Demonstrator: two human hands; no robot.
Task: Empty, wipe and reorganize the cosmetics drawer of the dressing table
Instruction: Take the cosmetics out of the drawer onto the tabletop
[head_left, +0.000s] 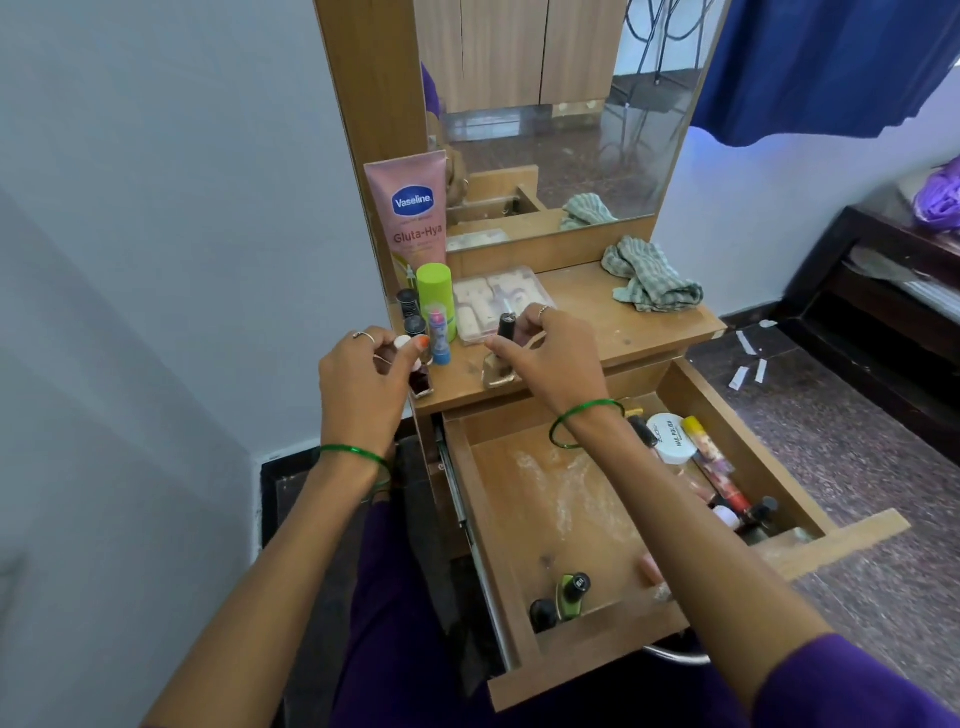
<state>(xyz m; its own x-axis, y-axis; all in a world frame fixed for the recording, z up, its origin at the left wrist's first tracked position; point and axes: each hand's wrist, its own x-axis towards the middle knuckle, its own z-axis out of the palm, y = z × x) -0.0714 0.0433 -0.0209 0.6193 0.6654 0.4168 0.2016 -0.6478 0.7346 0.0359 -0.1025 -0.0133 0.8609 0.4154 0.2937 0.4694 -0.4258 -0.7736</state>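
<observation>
The wooden drawer (519, 665) of the dressing table stands pulled out, its floor dusty with white powder. Two nail polish bottles (563, 597) lie in its near left corner. Along its right side lie a white nail polish remover jar (672, 437), a yellow-capped tube (711, 457) and several small bottles. On the tabletop (623, 322) my left hand (363, 379) pinches a dark red nail polish bottle (421, 382) by its white cap. My right hand (540, 353) holds a gold nail polish bottle (501, 371) by its black cap.
A pink Vaseline tube (413, 208) leans on the mirror frame beside a green bottle (435, 296), a blue lip balm (440, 338) and two dark small bottles. A clear plastic box (498, 301) and a crumpled checked cloth (649, 278) lie on the tabletop. A dark bed frame (883, 291) stands at right.
</observation>
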